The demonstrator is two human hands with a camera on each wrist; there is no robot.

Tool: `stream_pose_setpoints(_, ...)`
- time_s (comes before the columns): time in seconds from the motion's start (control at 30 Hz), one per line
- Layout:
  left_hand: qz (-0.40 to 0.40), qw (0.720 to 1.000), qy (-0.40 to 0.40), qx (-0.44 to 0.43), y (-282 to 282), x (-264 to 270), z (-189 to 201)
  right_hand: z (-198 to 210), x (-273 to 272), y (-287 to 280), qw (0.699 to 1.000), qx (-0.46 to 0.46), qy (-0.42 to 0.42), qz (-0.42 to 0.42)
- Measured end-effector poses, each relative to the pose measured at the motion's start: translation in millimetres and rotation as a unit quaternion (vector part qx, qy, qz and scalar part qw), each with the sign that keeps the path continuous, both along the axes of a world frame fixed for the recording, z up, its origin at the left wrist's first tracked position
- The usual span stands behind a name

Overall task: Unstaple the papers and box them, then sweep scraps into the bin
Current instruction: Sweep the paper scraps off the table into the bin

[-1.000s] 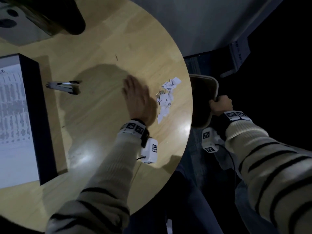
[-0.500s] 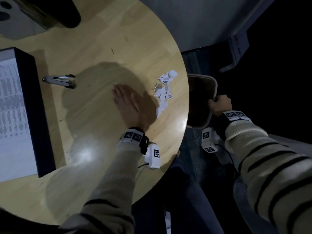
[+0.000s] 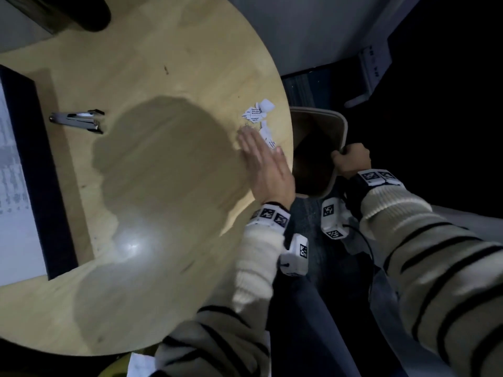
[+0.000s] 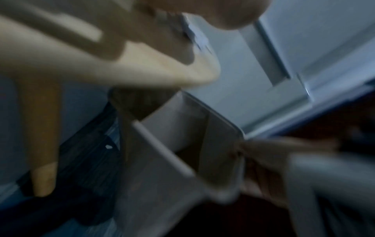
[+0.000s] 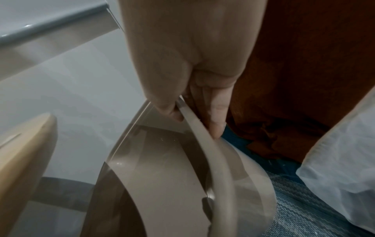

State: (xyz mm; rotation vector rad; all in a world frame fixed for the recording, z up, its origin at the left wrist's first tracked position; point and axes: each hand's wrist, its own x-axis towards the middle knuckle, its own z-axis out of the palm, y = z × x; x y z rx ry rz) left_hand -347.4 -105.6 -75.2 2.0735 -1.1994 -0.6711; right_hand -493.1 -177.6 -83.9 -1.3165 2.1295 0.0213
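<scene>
White paper scraps (image 3: 258, 112) lie near the right edge of the round wooden table (image 3: 163, 172). My left hand (image 3: 261, 161) lies flat on the table with straight fingers, its fingertips touching the nearest scraps. Just below the table edge hangs a beige bin (image 3: 337, 123), and my right hand (image 3: 351, 159) grips its rim. The right wrist view shows thumb and fingers (image 5: 217, 121) pinching that bin rim (image 5: 205, 144). The left wrist view is blurred; the bin (image 4: 215, 128) shows below the table edge (image 4: 162, 70). At far left a black box (image 3: 35, 170) holds printed papers (image 3: 11, 186).
A staple remover (image 3: 79, 121) lies on the table left of centre. A dark object (image 3: 89, 12) sits at the table's far edge. My legs in jeans (image 3: 307, 322) are below the table edge, beside a white cushion (image 5: 345, 152).
My left hand has swept rightward across the table to the scraps by the edge. The scraps lie more spread along the edge. My right hand keeps hold of the bin.
</scene>
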Motion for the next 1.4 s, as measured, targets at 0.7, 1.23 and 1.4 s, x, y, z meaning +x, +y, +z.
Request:
stream_pose_setpoints(0.7,-0.116,0.993,-0.004,0.008,-17.0,-28.5,-4.0,4.6,1.6,-1.4,1.0,-0.006,-0.014,-0.008)
stream_pose_setpoints(1.23,0.008,0.999,-0.052,0.0,-77.9,75.0,-10.5,1.0,-3.1,-7.4,1.0,-0.017,-0.009,-0.014)
stream_pose_setpoints(1.4,-0.082,0.996,-0.014,0.03,-68.3,13.1,-9.7,2.7,-5.5,-16.3,0.999,-0.015,-0.012,-0.029)
